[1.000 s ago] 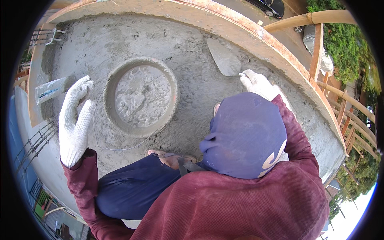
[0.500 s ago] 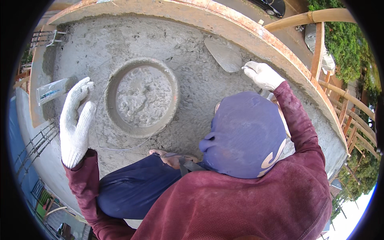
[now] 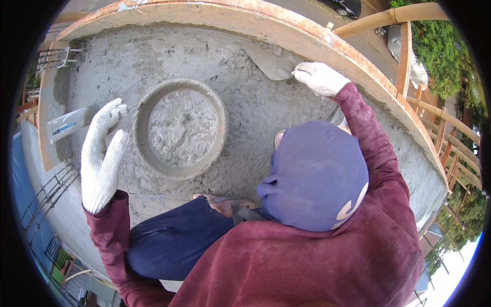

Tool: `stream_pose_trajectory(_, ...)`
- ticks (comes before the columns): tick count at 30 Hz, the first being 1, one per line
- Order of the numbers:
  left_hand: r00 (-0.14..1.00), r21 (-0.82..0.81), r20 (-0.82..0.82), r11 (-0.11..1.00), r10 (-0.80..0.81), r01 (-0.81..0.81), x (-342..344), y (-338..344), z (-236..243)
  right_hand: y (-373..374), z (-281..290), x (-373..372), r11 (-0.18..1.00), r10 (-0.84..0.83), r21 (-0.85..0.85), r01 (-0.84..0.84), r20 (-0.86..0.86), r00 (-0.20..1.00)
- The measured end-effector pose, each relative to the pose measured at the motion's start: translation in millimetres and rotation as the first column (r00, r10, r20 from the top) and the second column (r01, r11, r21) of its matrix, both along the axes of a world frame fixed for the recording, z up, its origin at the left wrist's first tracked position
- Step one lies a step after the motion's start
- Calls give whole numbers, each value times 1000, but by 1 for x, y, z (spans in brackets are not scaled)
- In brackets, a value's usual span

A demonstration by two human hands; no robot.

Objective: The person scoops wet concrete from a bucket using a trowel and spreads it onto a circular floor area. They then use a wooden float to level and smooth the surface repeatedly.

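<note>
My right hand (image 3: 322, 78), in a white knit glove, is closed round a trowel, its handle hidden by the fingers. The trowel's grey pointed blade (image 3: 271, 62) lies against the wet mortar (image 3: 250, 107) beside the curved board. Also gloved in white, my left hand (image 3: 99, 163) is raised to the left of a round bucket (image 3: 221, 128), thumb and fingers apart, holding nothing. Lumpy grey mix (image 3: 181, 128) fills part of the bucket, and its thin wire handle (image 3: 148, 195) hangs down on the near side.
A curved wooden form board (image 3: 286, 33) edges the mortar at the far side and right. Near my left hand lies a clear plastic tube-like piece (image 3: 69, 124). Rebar (image 3: 48, 187) sticks out at the left. Bamboo poles (image 3: 394, 19) stand beyond the board.
My right hand has moved the trowel farther away and to the left, along the board. My left hand stays open, shifted only slightly.
</note>
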State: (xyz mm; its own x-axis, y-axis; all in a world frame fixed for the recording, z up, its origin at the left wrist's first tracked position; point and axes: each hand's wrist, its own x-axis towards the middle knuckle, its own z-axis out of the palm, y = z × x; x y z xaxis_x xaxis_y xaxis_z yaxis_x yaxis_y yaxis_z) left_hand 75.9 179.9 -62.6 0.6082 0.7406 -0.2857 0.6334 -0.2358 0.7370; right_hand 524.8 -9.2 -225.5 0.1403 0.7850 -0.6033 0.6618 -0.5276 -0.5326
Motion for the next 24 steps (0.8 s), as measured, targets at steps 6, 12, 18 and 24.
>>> stream_pose_trajectory(6,991,30,24,991,132,-133,-35,0,5,-50,-28,8,996,26,80,-45,221,975)
stream_pose_trajectory(12,997,-8,50,999,51,-51,-15,-8,3,-37,-34,2,980,29,176,-89,318,948)
stream_pose_trajectory(18,990,33,104,995,93,-97,-23,-3,5,-53,-16,-5,934,19,304,-189,484,875)
stream_pose_trajectory(24,990,61,89,991,112,-118,-22,-6,9,-42,54,-49,801,167,448,-397,471,866)
